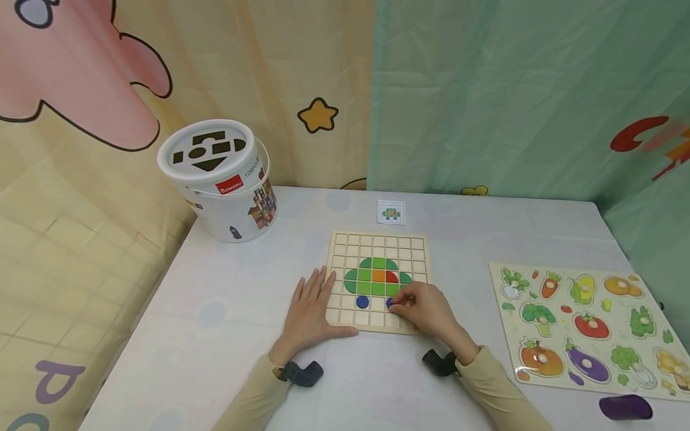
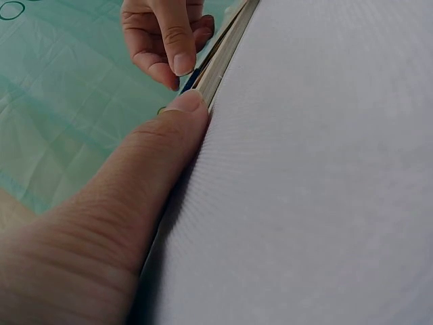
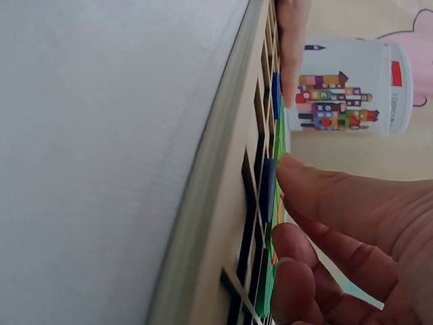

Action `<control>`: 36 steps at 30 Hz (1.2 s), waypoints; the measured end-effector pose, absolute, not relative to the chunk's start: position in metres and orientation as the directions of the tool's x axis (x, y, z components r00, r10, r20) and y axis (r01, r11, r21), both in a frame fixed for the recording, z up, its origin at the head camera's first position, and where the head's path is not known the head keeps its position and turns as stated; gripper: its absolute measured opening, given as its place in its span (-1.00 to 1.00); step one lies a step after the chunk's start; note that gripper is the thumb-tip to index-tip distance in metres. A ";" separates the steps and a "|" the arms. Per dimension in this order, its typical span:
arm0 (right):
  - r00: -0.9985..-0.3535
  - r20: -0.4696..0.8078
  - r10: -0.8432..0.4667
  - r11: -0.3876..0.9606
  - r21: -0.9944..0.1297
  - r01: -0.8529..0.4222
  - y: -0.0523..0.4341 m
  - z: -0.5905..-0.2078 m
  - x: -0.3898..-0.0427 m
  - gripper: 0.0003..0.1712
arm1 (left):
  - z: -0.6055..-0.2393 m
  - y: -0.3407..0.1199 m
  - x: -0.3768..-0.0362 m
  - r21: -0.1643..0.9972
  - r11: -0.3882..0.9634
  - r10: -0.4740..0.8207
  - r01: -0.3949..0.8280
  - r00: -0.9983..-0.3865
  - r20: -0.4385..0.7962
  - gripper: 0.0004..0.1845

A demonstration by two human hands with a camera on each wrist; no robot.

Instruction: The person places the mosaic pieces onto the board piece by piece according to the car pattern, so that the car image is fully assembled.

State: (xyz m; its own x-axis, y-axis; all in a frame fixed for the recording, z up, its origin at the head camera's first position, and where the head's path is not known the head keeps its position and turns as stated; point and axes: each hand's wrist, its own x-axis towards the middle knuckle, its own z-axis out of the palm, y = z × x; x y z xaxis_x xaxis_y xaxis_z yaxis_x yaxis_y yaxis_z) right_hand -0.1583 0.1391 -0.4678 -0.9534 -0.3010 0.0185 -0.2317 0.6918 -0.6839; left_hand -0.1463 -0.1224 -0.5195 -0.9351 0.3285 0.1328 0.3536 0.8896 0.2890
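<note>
A wooden grid board [image 1: 349, 317] lies on the table, holding green, orange and red tiles in a car-like pattern. My left hand [image 1: 310, 316] rests at the board's left side with its fingers straight and spread. Its thumb [image 2: 159, 149] lies along the near edge. My right hand [image 1: 430, 309] pinches a blue round tile [image 1: 390, 303] between thumb and fingertips at the lower right of the pattern. In the right wrist view, that blue tile [image 3: 269, 186] is down at the grid. A second blue round tile [image 1: 362, 302] sits in a cell further left.
A small pattern card [image 1: 391, 213] lies behind the board. At the back left stands a white lidded bucket [image 1: 219, 211] with shaped holes. To the right are a vegetable puzzle board [image 1: 556, 283] and a dark purple object [image 1: 626, 407]. Curtains hang behind the table.
</note>
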 end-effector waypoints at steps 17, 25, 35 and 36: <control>-0.923 0.007 -0.384 0.718 -0.626 -0.303 0.141 -0.467 -0.167 -0.85 | -0.518 -0.123 -0.148 0.282 0.898 0.321 0.337 -0.942 0.100 0.33; -0.911 -0.002 -0.412 0.735 -0.592 -0.331 0.139 -0.465 -0.169 -0.83 | -0.519 -0.123 -0.147 0.286 0.894 0.327 0.344 -0.939 0.109 0.33; -0.936 -0.023 -0.351 0.749 -0.607 -0.266 0.136 -0.464 -0.164 -0.82 | -0.517 -0.123 -0.146 0.294 0.891 0.330 0.347 -0.938 0.108 0.32; -0.939 -0.024 -0.343 0.749 -0.611 -0.258 0.136 -0.464 -0.164 -0.82 | -0.517 -0.123 -0.146 0.293 0.891 0.329 0.346 -0.938 0.108 0.32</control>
